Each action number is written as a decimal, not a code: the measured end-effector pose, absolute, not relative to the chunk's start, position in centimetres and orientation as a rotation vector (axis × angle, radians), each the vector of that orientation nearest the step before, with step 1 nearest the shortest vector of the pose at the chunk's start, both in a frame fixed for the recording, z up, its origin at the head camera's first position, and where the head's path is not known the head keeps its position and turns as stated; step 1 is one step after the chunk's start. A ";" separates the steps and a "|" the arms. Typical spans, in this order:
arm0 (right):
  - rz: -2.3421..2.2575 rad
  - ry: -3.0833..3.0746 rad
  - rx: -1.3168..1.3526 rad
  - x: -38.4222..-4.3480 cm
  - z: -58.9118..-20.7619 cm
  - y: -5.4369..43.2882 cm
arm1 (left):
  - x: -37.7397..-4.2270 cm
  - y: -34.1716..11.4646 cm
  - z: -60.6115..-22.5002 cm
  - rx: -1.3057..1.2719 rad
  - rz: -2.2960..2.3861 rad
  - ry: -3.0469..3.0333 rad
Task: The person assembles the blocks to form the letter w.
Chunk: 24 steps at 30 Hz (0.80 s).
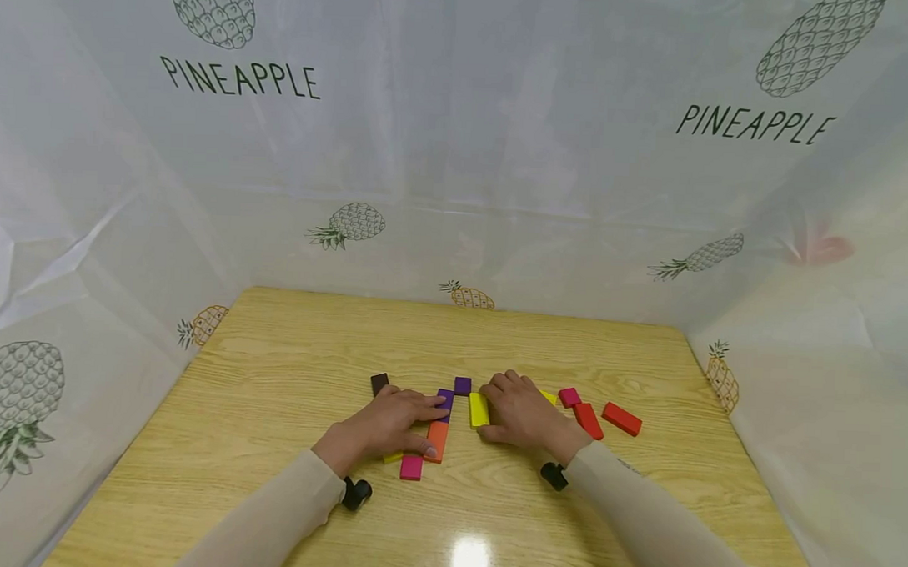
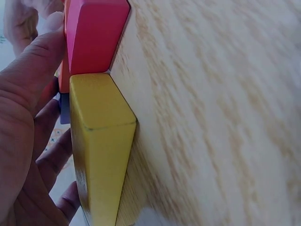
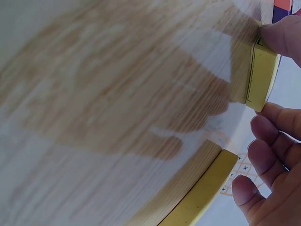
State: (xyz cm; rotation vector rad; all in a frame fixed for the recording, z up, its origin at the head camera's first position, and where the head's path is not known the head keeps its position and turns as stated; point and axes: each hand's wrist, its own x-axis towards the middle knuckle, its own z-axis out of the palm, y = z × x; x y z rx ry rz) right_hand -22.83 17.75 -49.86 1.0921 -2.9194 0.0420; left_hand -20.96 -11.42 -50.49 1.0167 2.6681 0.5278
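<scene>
My left hand (image 1: 389, 419) reaches over a group of blocks with fingers fairly straight. Its fingertips rest on a purple block (image 1: 446, 394), and its thumb touches an orange block (image 1: 437, 436) joined end to end with the purple one. Beside the orange block lie a pink block (image 2: 96, 37) and a yellow block (image 2: 107, 155), partly hidden by this hand in the head view. My right hand (image 1: 520, 413) pinches another yellow block (image 1: 479, 410) between thumb and index finger, low over the table. A small dark purple block (image 1: 462, 386) lies just beyond, between both hands.
A black block (image 1: 379, 383) lies behind my left hand. Right of my right hand are a partly covered yellow block (image 3: 202, 195), a pink block (image 1: 569, 397) and two red blocks (image 1: 588, 422). A pineapple-print sheet (image 1: 459, 150) encloses the wooden table (image 1: 309, 337) at its back and sides.
</scene>
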 end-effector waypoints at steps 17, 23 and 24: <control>0.060 -2.927 1.077 -22.7 -50.0 17.9 | -20.8 -11.3 -50.3 1.010 0.520 2.663; 0.073 -2.924 1.077 -22.8 -50.1 17.9 | -20.7 -11.4 -50.3 1.008 0.521 2.666; 0.079 -2.924 1.078 -22.8 -50.1 17.9 | -20.7 -11.4 -50.3 1.007 0.523 2.665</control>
